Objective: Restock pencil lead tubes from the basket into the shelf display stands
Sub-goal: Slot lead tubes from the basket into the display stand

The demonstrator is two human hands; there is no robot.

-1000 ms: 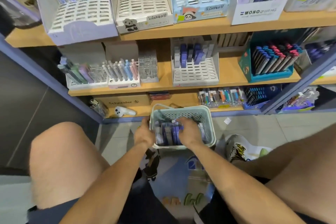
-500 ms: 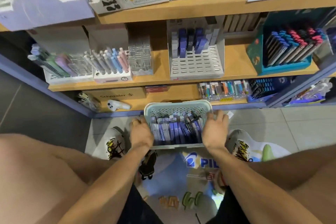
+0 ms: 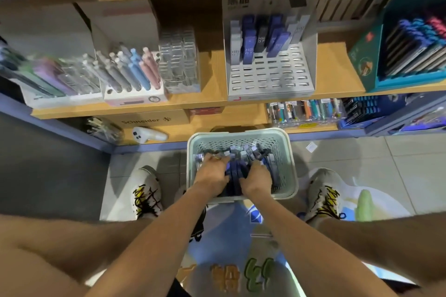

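- Head view: we had both hands in the pale green basket on the floor.
- Our left hand and right hand pressed curled fingers around a bundle of lead tubes.
- Their long axes ran toward the shelf.
- The display stand stood on the shelf above.

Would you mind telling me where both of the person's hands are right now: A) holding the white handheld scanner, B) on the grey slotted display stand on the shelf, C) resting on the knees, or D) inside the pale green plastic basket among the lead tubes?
D: the left hand and right hand are both down inside the pale green plastic basket, buried among the blue and grey lead tubes.
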